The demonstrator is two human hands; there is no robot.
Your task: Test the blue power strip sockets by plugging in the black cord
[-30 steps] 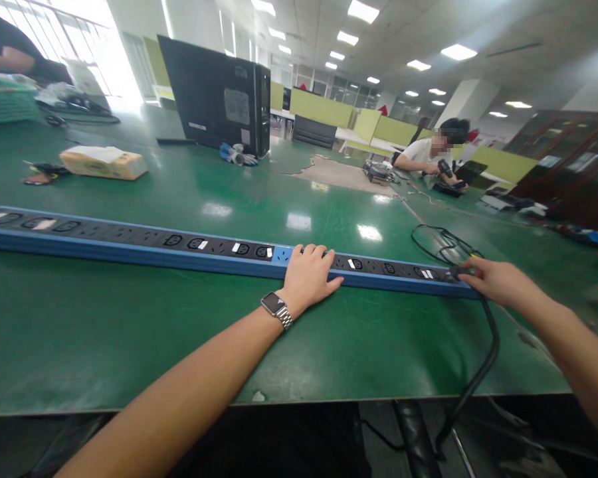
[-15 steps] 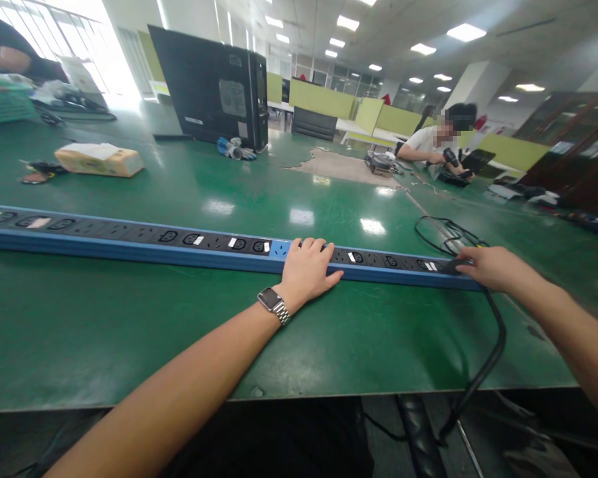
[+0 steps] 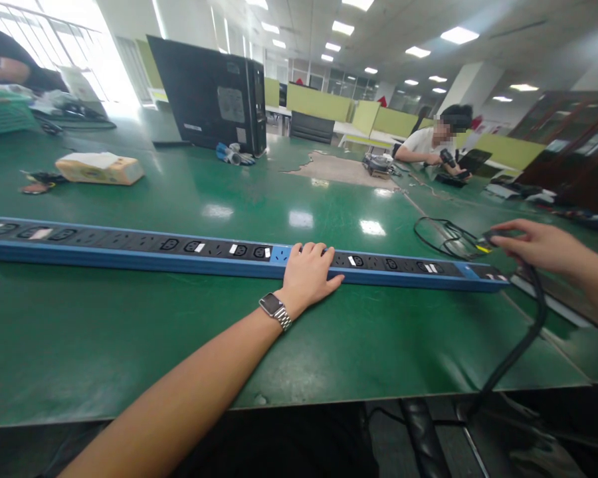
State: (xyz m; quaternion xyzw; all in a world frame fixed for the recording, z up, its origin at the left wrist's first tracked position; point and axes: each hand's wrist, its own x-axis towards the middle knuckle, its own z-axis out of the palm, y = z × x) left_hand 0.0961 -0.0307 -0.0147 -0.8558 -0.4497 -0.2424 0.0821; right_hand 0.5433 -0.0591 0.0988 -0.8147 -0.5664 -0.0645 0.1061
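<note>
Pressing power strip (image 3: 179, 255) under left hand (image 3: 306, 275), plug (image 3: 488, 239) in right hand (image 3: 541, 247)

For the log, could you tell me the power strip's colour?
Blue power strip, black socket face; head view.

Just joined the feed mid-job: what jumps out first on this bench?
A very long blue power strip with black sockets lies across the near part of the glossy green table, with the left hand resting flat on its middle. Beyond its right end, the right hand holds a black plug on a thick black cable in the air. A black computer tower stands farther back.
</note>
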